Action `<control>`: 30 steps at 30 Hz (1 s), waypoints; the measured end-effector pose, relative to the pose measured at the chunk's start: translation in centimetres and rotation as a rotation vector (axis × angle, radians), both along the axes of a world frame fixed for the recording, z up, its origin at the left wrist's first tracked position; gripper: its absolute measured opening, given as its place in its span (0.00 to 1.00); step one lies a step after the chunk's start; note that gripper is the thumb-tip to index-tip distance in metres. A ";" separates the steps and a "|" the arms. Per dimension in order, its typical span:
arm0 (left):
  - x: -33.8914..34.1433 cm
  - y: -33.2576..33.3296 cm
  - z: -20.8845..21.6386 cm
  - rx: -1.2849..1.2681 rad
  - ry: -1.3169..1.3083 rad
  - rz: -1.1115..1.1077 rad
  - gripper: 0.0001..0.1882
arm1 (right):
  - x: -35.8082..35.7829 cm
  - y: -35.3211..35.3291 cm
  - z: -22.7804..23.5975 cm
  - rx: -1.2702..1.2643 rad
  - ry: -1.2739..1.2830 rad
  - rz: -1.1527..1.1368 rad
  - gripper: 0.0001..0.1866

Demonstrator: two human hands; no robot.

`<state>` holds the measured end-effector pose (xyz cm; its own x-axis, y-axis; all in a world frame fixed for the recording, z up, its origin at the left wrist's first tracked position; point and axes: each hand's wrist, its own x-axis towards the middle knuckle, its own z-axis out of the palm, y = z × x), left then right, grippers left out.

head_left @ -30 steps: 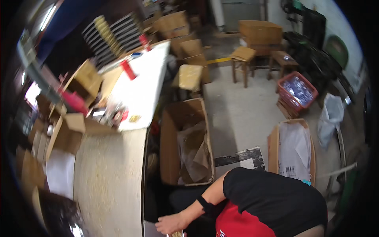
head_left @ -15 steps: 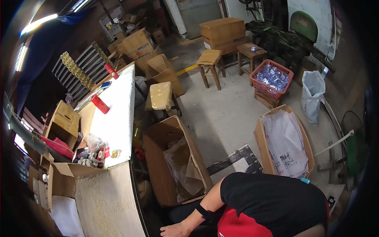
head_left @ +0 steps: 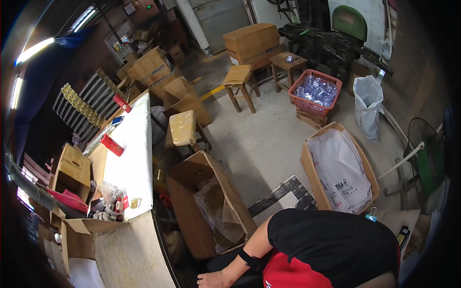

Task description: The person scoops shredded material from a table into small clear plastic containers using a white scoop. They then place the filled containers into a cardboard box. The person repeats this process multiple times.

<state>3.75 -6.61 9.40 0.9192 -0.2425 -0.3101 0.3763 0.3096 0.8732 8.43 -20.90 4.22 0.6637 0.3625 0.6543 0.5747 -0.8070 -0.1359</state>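
My right hand (head_left: 213, 280) is at the lower edge of the picture, low beside the near end of the workbench (head_left: 126, 249). That edge cuts off part of it. Its fingers look bent, but I cannot make out whether they hold anything. A black band (head_left: 248, 258) circles the wrist, and a black sleeve (head_left: 331, 240) covers the upper arm. Nearest the hand is a tall open cardboard box (head_left: 189, 209) with crumpled paper (head_left: 218, 211) inside. My left hand is out of view.
Two red cylinders (head_left: 112, 145) lie on the bench's white top. A paper-lined box (head_left: 307, 158) stands on the right. Beyond it are a red basket (head_left: 314, 109) of clear plastic pieces, a white sack (head_left: 369, 108), wooden stools (head_left: 238, 75), a yellow-topped stool (head_left: 182, 128) and a carton (head_left: 252, 45).
My view has shifted a little, so the room's things sit further left. My right arm keeps nearly the same place, with the fingers a little more bent.
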 end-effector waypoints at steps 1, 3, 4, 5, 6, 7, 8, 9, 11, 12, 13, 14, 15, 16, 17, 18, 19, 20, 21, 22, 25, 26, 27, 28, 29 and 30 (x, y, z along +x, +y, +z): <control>0.2 -0.1 -0.2 -0.021 -0.020 -0.022 0.22 | 0.0 -0.2 0.0 0.000 -0.003 -0.005 0.11; 0.3 0.1 -1.0 -0.002 -0.017 0.013 0.22 | 0.1 -0.5 0.2 -0.036 0.059 -0.021 0.10; 0.3 0.1 -1.4 0.008 -0.014 0.028 0.22 | 0.2 -0.3 0.3 -0.072 0.123 -0.034 0.10; 0.3 0.1 -1.6 0.011 0.013 0.044 0.22 | 0.2 -0.3 0.3 -0.108 0.187 -0.047 0.10; 0.3 0.0 -1.3 0.014 0.038 0.057 0.22 | 0.2 -0.3 0.2 -0.098 0.140 -0.042 0.10; 0.1 -0.2 -1.0 0.015 0.065 0.073 0.21 | 0.1 -0.4 0.1 -0.089 0.093 -0.037 0.09; 0.0 -0.6 -0.7 0.037 0.071 0.076 0.21 | 0.1 -0.4 -0.1 -0.081 0.046 -0.032 0.09; 0.1 -0.9 -0.6 0.045 0.070 0.066 0.21 | 0.2 -0.4 -0.5 -0.071 0.008 -0.046 0.08; 0.1 -1.3 -0.3 0.065 0.065 0.039 0.21 | 0.5 -1.0 -1.0 -0.063 -0.050 0.001 0.09; 0.1 -1.5 -0.2 0.076 0.061 0.024 0.21 | 0.5 -1.3 -1.1 -0.057 -0.078 0.024 0.10; 0.2 -1.6 -0.1 0.086 0.059 0.013 0.21 | 0.7 -1.5 -1.3 -0.021 -0.124 0.029 0.11; 0.3 -1.8 0.0 0.091 0.057 0.001 0.21 | 0.8 -1.7 -1.3 0.015 -0.171 0.035 0.12; 0.4 -2.0 0.1 0.097 0.052 -0.006 0.21 | 0.9 -1.8 -1.4 0.051 -0.219 0.047 0.13; 0.4 -2.2 0.1 0.101 0.050 -0.012 0.21 | 0.8 -1.8 -1.4 0.059 -0.241 0.026 0.14; 0.5 -2.2 0.2 0.108 0.046 -0.022 0.21 | 0.7 -1.8 -1.3 0.066 -0.262 0.005 0.15; 0.5 -2.4 0.2 0.110 0.045 -0.031 0.21 | 0.6 -1.8 -1.2 0.074 -0.285 -0.015 0.16; 0.6 -2.4 0.3 0.114 0.043 -0.036 0.21 | 0.5 -1.8 -1.3 0.067 -0.275 -0.023 0.16; 0.5 -2.6 0.4 0.121 0.043 -0.043 0.21 | 0.3 -1.8 -1.3 0.060 -0.264 -0.031 0.16; 0.6 -2.6 0.3 0.124 0.041 -0.047 0.21 | 0.2 -1.8 -1.2 0.055 -0.254 -0.038 0.17; 0.5 -2.6 0.4 0.128 0.037 -0.046 0.21 | -0.1 -1.7 -1.1 0.057 -0.275 -0.045 0.17; 0.2 -2.5 0.7 0.142 0.019 -0.016 0.21 | -0.4 -1.4 -0.5 0.055 -0.286 -0.050 0.17; 0.1 -2.3 0.8 0.143 0.012 0.005 0.21 | -0.2 -1.2 -0.5 0.050 -0.252 -0.043 0.16; 0.1 -2.1 0.9 0.137 0.002 0.033 0.21 | 0.1 -0.6 -0.5 0.046 -0.220 -0.027 0.16; 0.1 -1.9 1.2 0.144 -0.015 0.072 0.21 | -0.1 0.2 0.9 0.029 -0.191 -0.106 0.14; 0.2 -2.3 1.2 0.136 -0.030 0.108 0.21 | 1.3 -0.2 0.7 0.128 -0.051 0.027 0.13; 0.5 -1.9 1.3 0.133 -0.053 0.174 0.20 | -0.2 -0.8 3.9 0.041 0.068 -0.054 0.06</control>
<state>4.23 -8.46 10.70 0.9594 -0.0386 -0.2793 0.2800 0.2470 0.9277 8.28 -21.73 8.15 0.7245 0.2990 0.6210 0.5193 -0.8293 -0.2066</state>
